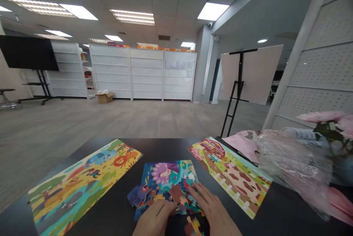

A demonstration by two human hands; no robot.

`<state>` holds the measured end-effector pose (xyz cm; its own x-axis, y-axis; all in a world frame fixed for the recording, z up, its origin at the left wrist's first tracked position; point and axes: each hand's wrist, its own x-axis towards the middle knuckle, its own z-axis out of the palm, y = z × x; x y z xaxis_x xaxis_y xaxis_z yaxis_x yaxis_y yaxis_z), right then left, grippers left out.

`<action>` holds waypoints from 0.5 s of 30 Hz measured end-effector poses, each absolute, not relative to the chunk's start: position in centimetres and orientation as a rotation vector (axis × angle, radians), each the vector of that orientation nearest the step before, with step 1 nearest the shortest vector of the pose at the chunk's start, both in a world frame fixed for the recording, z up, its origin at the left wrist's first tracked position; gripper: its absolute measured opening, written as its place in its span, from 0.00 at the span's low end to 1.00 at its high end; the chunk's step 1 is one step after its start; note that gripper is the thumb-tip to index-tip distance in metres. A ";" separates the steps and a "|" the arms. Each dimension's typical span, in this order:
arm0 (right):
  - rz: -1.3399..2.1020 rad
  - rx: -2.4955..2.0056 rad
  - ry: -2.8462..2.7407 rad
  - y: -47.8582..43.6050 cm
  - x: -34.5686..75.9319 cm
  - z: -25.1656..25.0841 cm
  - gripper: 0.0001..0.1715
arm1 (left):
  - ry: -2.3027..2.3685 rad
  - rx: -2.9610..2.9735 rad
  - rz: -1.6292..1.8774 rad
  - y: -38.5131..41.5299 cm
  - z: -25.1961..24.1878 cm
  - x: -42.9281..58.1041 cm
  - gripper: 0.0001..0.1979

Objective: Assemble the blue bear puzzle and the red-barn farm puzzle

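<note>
Loose jigsaw puzzle pieces (179, 194) lie heaped on a colourful puzzle picture (165, 173) in front of me, its top part showing a purple and pink design. My left hand (156, 217) is at the heap's near edge with its fingers curled down; whatever they grip is hidden beneath the hand. My right hand (211, 208) reaches over the right side of the heap, fingers stretched out, the tips touching pieces. A few joined brown and yellow pieces (193, 225) lie on the table between the two hands.
The dark table (165, 147) also bears a safari puzzle (85, 184) at left and a farm puzzle (234, 177) at right. Crumpled clear plastic (295, 158), pink cloth (242, 144) and pink flowers (321, 117) crowd the right edge. An easel (234, 99) stands beyond.
</note>
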<state>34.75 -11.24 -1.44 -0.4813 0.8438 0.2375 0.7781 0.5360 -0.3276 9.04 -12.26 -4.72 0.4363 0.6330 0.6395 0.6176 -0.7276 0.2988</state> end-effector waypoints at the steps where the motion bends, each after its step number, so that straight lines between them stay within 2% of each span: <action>1: 0.256 -1.308 -2.424 -11.3 34.8 -1.3 0.49 | 1.186 2.640 1.221 -11.9 -4.2 9.0 0.17; 5: 0.244 -1.349 -2.343 -11.3 35.0 -2.0 0.34 | 1.320 2.599 1.294 -10.0 -0.6 8.5 0.19; 7: 0.228 -1.370 -2.290 -11.2 35.1 -2.6 0.31 | 1.392 2.573 1.316 -9.1 1.8 8.2 0.17; 9: 0.222 -1.376 -2.269 -11.2 35.2 -3.0 0.30 | 1.376 2.607 1.218 -8.7 3.9 8.1 0.15; 12: 0.229 -1.386 -2.258 -11.3 35.1 -2.6 0.30 | 1.121 2.685 0.863 -9.4 5.7 8.1 0.09; 15: 0.289 -1.356 -2.309 -11.6 35.0 -1.5 0.37 | 1.103 2.662 0.690 -10.6 4.9 7.4 0.08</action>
